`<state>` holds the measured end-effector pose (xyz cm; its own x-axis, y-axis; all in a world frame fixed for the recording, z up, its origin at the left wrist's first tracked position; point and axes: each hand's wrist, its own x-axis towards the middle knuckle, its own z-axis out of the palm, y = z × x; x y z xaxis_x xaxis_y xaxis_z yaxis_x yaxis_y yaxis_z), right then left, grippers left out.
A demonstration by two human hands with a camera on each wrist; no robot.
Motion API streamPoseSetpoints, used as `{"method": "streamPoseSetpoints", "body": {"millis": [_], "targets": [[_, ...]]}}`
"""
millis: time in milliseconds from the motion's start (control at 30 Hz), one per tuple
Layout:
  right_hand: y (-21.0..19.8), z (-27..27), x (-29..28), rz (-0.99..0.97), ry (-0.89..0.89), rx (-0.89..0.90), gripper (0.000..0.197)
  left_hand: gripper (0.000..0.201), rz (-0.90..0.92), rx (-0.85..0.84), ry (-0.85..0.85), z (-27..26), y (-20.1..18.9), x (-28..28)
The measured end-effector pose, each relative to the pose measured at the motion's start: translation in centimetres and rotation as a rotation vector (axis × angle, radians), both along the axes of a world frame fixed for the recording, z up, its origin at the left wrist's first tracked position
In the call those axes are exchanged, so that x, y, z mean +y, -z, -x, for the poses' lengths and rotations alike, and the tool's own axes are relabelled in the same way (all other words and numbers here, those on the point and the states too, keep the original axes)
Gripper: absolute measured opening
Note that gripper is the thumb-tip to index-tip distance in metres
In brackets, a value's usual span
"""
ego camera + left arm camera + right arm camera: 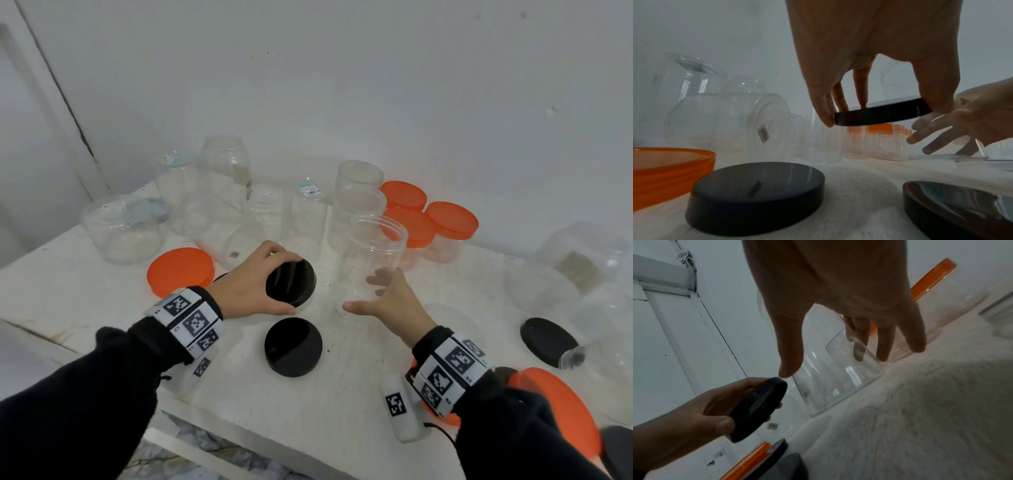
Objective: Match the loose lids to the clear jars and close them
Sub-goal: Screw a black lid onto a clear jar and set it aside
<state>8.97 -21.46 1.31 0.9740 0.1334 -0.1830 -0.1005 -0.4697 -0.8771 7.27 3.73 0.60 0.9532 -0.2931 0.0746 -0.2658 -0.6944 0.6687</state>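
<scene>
My left hand (289, 284) grips a black round lid (298, 281) by its rim and holds it tilted, a little above the white table (342, 394). The left wrist view shows the lid (890, 116) pinched between thumb and fingers (826, 116). Just to the right stands an open clear jar (376, 250), upright. My right hand (363, 294) is spread at its lower part, thumb in front and fingers showing through the plastic. In the right wrist view the fingers (881, 350) are straight beside the jar (838, 378); I cannot tell whether they touch it.
Two more black lids (293, 346) (548, 341) and an orange lid (180, 270) lie loose on the table. Several open clear jars (224, 164) crowd the back, orange-lidded jars (452, 219) stand back right, big jars (582, 260) at right. Another orange lid (561, 407) lies near the front edge.
</scene>
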Motion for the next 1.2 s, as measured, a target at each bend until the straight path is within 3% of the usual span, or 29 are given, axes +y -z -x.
{"method": "streamPoseSetpoints", "body": {"millis": [367,533,767,967,1200], "targets": [[1.2,0.5,-0.4,-0.007,-0.048,0.047,0.095,0.079,0.309,-0.174,-0.078,-0.7,-1.7,-2.6],[0.9,1.1,-0.8,-0.075,-0.006,-0.055,0.088,0.071,0.391,-0.191,-0.043,-1.1,-2.8,-4.3],[0.1,1.6,-1.0,-0.167,0.024,-0.235,0.087,0.072,0.352,-0.287,0.032,-1.7,-4.4,-7.0],[0.2,1.4,-1.4,-0.173,-0.007,-0.245,0.077,0.072,0.246,-0.318,0.166,-2.5,-5.1,-9.4],[0.2,1.5,-1.3,-0.175,-0.033,-0.268,0.079,0.071,0.178,-0.278,0.175,-2.9,-4.3,-9.9]]}}
